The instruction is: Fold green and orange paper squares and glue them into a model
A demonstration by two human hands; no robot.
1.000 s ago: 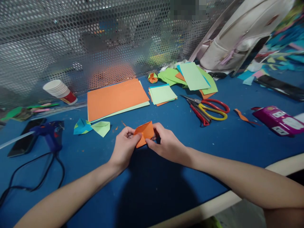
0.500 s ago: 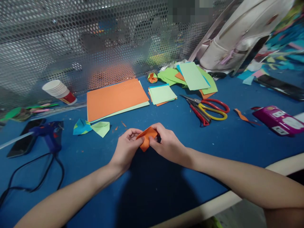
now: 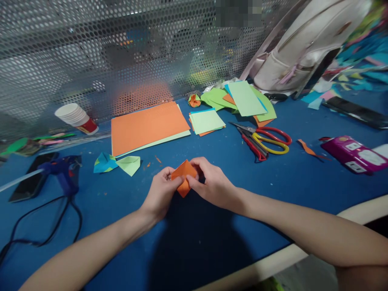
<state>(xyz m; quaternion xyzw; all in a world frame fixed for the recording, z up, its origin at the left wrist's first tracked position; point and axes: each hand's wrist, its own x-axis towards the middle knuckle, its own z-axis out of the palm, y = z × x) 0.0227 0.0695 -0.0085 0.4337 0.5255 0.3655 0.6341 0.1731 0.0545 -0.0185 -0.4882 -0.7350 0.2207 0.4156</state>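
A small folded orange paper (image 3: 184, 186) is held between both hands above the blue table (image 3: 127, 258). My left hand (image 3: 162, 189) pinches its left side, thumb on the front face. From the right, my right hand (image 3: 212, 180) grips the other side, its thumb near the paper's middle. The fingers behind the paper are partly hidden. A blue folded piece (image 3: 104, 162) and a pale green folded piece (image 3: 129, 165) lie to the left, beyond my left hand.
Large orange sheets (image 3: 148, 127), a small green stack (image 3: 207, 121) and scissors (image 3: 269, 139) lie farther back. A blue glue gun (image 3: 62, 173) with its cable is left; a purple device (image 3: 353, 154) is right. Paper cups (image 3: 75, 118) lean by the mesh panel (image 3: 91, 52).
The orange paper has opened out into a diamond shape, its top point now raised between my hands. Both hands have stayed nearly in place, still holding it.
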